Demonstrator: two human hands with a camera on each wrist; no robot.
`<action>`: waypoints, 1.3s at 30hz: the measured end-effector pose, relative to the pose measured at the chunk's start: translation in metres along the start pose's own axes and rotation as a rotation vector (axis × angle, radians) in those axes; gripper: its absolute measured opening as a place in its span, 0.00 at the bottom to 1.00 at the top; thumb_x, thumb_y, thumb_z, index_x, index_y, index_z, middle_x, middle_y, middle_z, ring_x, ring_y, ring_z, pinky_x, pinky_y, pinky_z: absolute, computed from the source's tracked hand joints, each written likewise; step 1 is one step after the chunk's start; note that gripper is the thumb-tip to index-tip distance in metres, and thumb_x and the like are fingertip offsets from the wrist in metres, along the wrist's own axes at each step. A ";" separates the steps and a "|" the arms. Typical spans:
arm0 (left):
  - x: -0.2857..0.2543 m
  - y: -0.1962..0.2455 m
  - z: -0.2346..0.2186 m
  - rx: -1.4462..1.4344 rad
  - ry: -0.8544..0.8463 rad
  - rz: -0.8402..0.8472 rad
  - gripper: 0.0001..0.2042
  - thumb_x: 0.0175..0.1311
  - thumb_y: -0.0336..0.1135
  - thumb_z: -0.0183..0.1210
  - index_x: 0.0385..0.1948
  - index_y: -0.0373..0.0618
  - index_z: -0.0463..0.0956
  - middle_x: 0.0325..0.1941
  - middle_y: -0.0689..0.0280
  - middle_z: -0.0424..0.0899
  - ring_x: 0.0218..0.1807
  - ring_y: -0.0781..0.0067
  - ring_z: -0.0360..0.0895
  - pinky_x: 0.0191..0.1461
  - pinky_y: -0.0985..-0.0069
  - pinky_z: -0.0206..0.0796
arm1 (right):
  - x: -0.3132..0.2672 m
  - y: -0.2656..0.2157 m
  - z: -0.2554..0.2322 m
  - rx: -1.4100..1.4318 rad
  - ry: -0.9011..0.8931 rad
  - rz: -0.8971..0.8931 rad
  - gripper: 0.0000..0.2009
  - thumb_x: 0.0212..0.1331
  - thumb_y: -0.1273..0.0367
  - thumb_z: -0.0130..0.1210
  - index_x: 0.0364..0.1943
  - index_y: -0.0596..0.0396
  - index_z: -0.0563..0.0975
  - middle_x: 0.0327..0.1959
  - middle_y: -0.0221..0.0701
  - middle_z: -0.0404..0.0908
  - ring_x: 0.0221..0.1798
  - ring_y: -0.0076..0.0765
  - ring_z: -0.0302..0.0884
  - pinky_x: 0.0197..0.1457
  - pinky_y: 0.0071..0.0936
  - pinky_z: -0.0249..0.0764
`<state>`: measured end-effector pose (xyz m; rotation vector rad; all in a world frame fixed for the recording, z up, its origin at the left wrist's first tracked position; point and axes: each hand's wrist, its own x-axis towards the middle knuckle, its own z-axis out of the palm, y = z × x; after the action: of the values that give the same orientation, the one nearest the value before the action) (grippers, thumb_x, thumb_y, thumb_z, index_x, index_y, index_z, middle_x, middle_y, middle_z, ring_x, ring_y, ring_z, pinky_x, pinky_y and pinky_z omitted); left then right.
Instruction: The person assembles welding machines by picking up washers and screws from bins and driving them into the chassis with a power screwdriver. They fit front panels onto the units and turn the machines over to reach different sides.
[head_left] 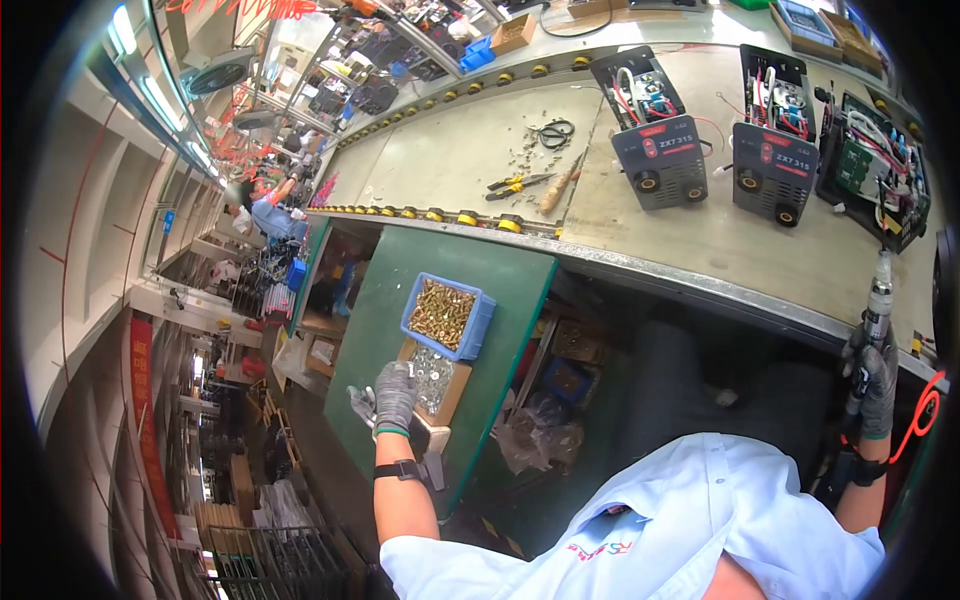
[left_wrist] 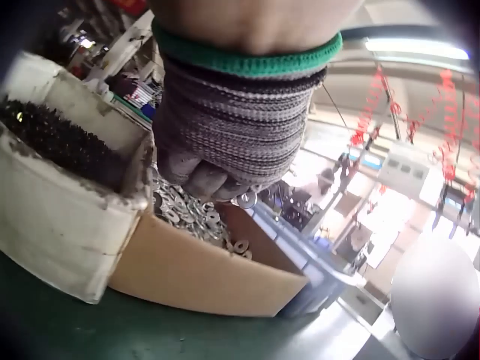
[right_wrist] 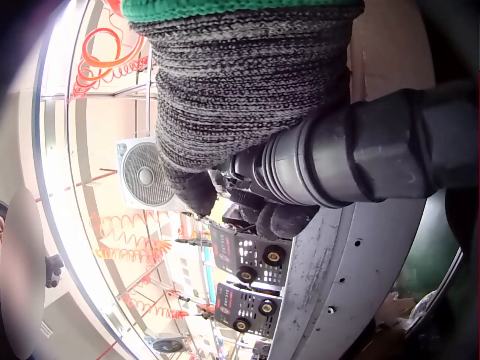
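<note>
Head view: your left hand (head_left: 394, 396) dips curled fingers into the washer box (head_left: 436, 381), directly beneath it on the green board; whether a washer is pinched, you cannot tell. Your right hand (head_left: 878, 378) grips the driver (head_left: 872, 325), upright, well apart.

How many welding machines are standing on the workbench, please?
3. One ZX7-315 machine near the bench middle, a second to its right, and a third opened one at the far right edge; more may lie outside the view.

"ZX7 315" on 2 welder fronts (head_left: 665, 160)
</note>
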<state>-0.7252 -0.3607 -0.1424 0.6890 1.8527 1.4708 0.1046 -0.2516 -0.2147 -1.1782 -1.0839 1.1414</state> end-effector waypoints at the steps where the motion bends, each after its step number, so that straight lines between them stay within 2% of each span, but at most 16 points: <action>1: 0.004 -0.010 -0.021 -0.257 -0.076 -0.028 0.34 0.71 0.62 0.50 0.66 0.41 0.69 0.45 0.57 0.84 0.36 0.53 0.74 0.38 0.58 0.69 | 0.000 -0.002 0.000 0.002 -0.006 -0.002 0.37 0.57 0.43 0.70 0.60 0.57 0.71 0.37 0.28 0.79 0.29 0.18 0.76 0.30 0.16 0.73; 2: 0.007 -0.020 -0.041 -0.494 -0.145 -0.074 0.36 0.70 0.64 0.50 0.66 0.41 0.69 0.41 0.62 0.83 0.29 0.59 0.71 0.31 0.62 0.67 | 0.001 -0.003 -0.001 -0.007 -0.017 0.001 0.37 0.57 0.43 0.70 0.59 0.57 0.71 0.37 0.28 0.79 0.29 0.18 0.76 0.30 0.16 0.73; 4: 0.009 -0.015 -0.040 -0.731 -0.448 -0.099 0.27 0.71 0.61 0.53 0.53 0.45 0.75 0.35 0.63 0.81 0.23 0.67 0.66 0.21 0.68 0.57 | 0.001 -0.006 0.003 -0.015 -0.024 0.001 0.37 0.57 0.43 0.69 0.59 0.56 0.71 0.37 0.28 0.79 0.28 0.18 0.76 0.30 0.16 0.73; 5: 0.010 -0.010 -0.043 -0.586 -0.190 -0.172 0.26 0.71 0.64 0.52 0.39 0.46 0.80 0.31 0.60 0.84 0.23 0.64 0.74 0.17 0.71 0.56 | 0.000 -0.008 0.008 -0.016 0.003 -0.017 0.36 0.57 0.43 0.69 0.58 0.56 0.71 0.36 0.28 0.79 0.28 0.18 0.76 0.30 0.16 0.73; 6: -0.002 0.003 -0.026 -0.589 -0.187 -0.172 0.26 0.71 0.64 0.52 0.39 0.46 0.80 0.31 0.60 0.84 0.23 0.64 0.74 0.17 0.71 0.56 | 0.000 -0.010 0.011 -0.019 0.026 -0.033 0.36 0.58 0.43 0.69 0.57 0.56 0.71 0.35 0.27 0.78 0.28 0.18 0.75 0.30 0.16 0.73; 8: -0.031 0.028 0.015 -0.527 0.144 -0.113 0.17 0.78 0.51 0.52 0.39 0.46 0.79 0.25 0.65 0.79 0.14 0.72 0.63 0.14 0.76 0.52 | 0.002 -0.006 0.004 -0.018 -0.007 -0.015 0.35 0.58 0.43 0.69 0.56 0.56 0.71 0.35 0.27 0.78 0.28 0.18 0.75 0.30 0.16 0.73; 12: -0.023 0.022 -0.009 -0.502 0.049 -0.176 0.21 0.78 0.55 0.50 0.44 0.44 0.81 0.31 0.58 0.85 0.18 0.65 0.71 0.16 0.71 0.56 | 0.000 -0.007 0.007 -0.012 0.013 -0.003 0.33 0.59 0.44 0.68 0.55 0.56 0.72 0.34 0.27 0.77 0.27 0.17 0.75 0.29 0.15 0.73; 17: -0.015 0.014 -0.020 -0.416 0.109 -0.222 0.23 0.78 0.53 0.50 0.47 0.39 0.81 0.31 0.58 0.84 0.18 0.64 0.72 0.16 0.69 0.56 | -0.003 -0.017 0.013 -0.015 0.012 0.010 0.33 0.58 0.44 0.69 0.56 0.56 0.72 0.35 0.27 0.77 0.30 0.17 0.76 0.30 0.15 0.73; 20: -0.015 0.013 -0.020 -0.165 0.128 -0.177 0.29 0.78 0.59 0.46 0.51 0.36 0.80 0.32 0.54 0.85 0.19 0.61 0.73 0.16 0.68 0.56 | -0.004 -0.021 0.016 0.002 0.000 0.001 0.34 0.58 0.45 0.69 0.57 0.55 0.72 0.37 0.27 0.77 0.32 0.17 0.76 0.32 0.15 0.74; 21: -0.022 0.019 -0.012 -0.184 0.135 -0.177 0.19 0.75 0.47 0.55 0.48 0.37 0.79 0.30 0.57 0.82 0.17 0.68 0.71 0.15 0.73 0.54 | -0.005 -0.021 0.015 0.013 -0.011 -0.004 0.34 0.58 0.45 0.69 0.57 0.55 0.72 0.37 0.27 0.77 0.33 0.17 0.76 0.32 0.15 0.75; 24: -0.023 0.018 -0.017 -0.202 0.126 -0.172 0.10 0.71 0.35 0.64 0.45 0.39 0.78 0.26 0.60 0.80 0.14 0.74 0.67 0.13 0.76 0.51 | -0.003 -0.010 0.004 0.030 -0.042 0.011 0.35 0.58 0.45 0.70 0.59 0.55 0.71 0.38 0.27 0.77 0.34 0.18 0.77 0.33 0.16 0.76; 25: -0.009 0.006 -0.039 -0.174 0.081 -0.197 0.29 0.69 0.57 0.48 0.52 0.36 0.77 0.33 0.53 0.82 0.17 0.67 0.69 0.16 0.71 0.53 | -0.003 -0.008 0.002 0.043 -0.042 0.010 0.36 0.57 0.45 0.70 0.60 0.55 0.71 0.39 0.27 0.77 0.35 0.19 0.77 0.33 0.16 0.77; 28: 0.008 -0.008 -0.061 -0.122 0.031 -0.205 0.49 0.66 0.79 0.33 0.58 0.34 0.76 0.37 0.50 0.83 0.20 0.63 0.68 0.19 0.67 0.55 | -0.001 0.001 0.004 0.061 0.000 -0.047 0.35 0.56 0.45 0.71 0.58 0.53 0.72 0.35 0.24 0.77 0.28 0.14 0.74 0.28 0.13 0.71; 35: -0.006 0.013 -0.038 -0.010 0.111 -0.223 0.42 0.76 0.70 0.29 0.51 0.36 0.80 0.26 0.59 0.78 0.15 0.67 0.63 0.17 0.69 0.53 | 0.001 0.001 0.001 0.049 -0.012 -0.048 0.37 0.56 0.44 0.71 0.60 0.54 0.71 0.35 0.26 0.77 0.28 0.16 0.75 0.29 0.13 0.72; 37: -0.013 0.022 -0.029 0.000 0.095 -0.269 0.20 0.75 0.51 0.48 0.48 0.42 0.79 0.22 0.65 0.73 0.13 0.72 0.62 0.15 0.72 0.50 | 0.000 -0.002 0.002 0.051 -0.022 -0.035 0.38 0.56 0.45 0.71 0.61 0.56 0.70 0.36 0.26 0.77 0.30 0.17 0.76 0.30 0.14 0.73; 39: -0.020 0.030 -0.012 0.178 0.226 -0.256 0.10 0.76 0.42 0.58 0.46 0.46 0.78 0.19 0.69 0.70 0.12 0.75 0.61 0.14 0.74 0.48 | 0.000 0.002 0.002 0.059 -0.001 -0.038 0.39 0.56 0.46 0.71 0.62 0.58 0.69 0.37 0.28 0.78 0.32 0.19 0.77 0.30 0.15 0.76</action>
<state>-0.7217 -0.3757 -0.1080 0.3585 2.1735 1.2707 0.1022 -0.2517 -0.2170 -1.1070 -1.0621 1.1373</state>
